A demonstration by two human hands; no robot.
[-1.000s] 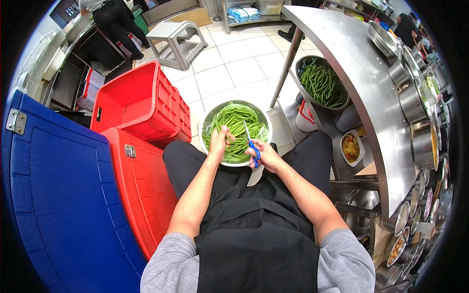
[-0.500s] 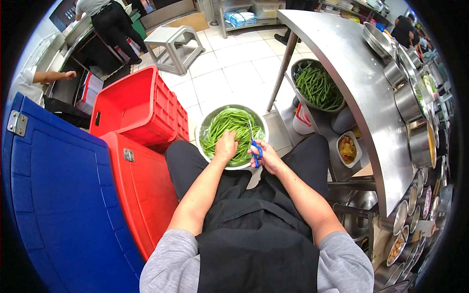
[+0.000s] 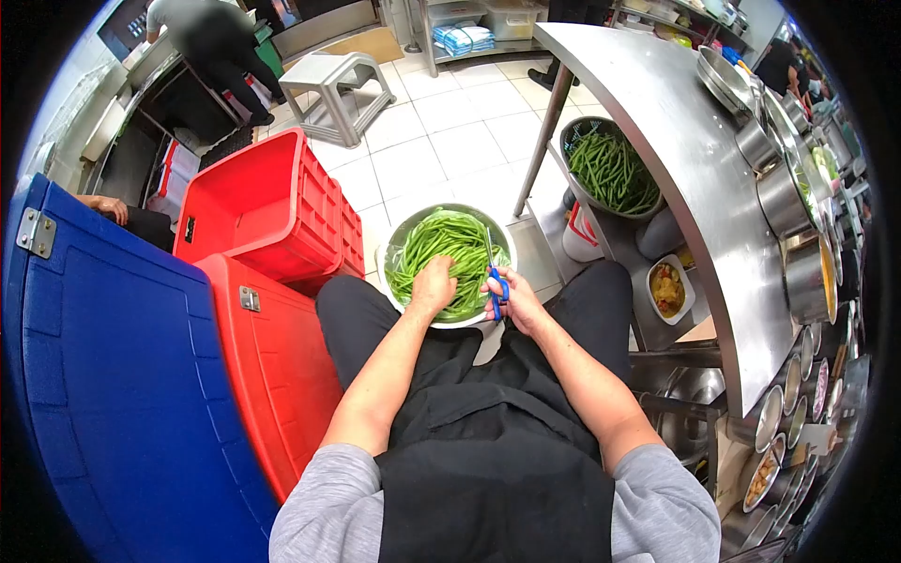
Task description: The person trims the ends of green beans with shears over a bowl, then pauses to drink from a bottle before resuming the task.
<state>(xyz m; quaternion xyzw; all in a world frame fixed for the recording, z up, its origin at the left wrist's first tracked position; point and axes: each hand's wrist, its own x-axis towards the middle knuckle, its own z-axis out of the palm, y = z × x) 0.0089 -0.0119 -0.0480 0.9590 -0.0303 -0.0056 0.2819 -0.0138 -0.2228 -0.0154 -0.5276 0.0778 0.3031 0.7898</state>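
A round bowl [image 3: 510, 235] full of long green beans [image 3: 434, 242] sits between my knees, with clear plastic around the beans. My left hand [image 3: 434, 285] reaches down into the pile, fingers curled on the beans and the fingertips partly hidden. At the bowl's right side my right hand [image 3: 516, 302] grips blue-handled scissors [image 3: 499, 289]. Their blades point away from me over the right part of the beans.
Left of me stand a blue lidded box [image 3: 122, 375], a red lidded box [image 3: 267, 347] and red crates [image 3: 249, 202]. On the right, a steel table [image 3: 648, 122] has a basket of green beans [image 3: 610, 169] beneath it. A grey stool [image 3: 343, 94] and people are further off.
My left hand has shifted slightly among the beans. The scissors have turned a little more upright in my right hand. At far left, a person's arm has lowered.
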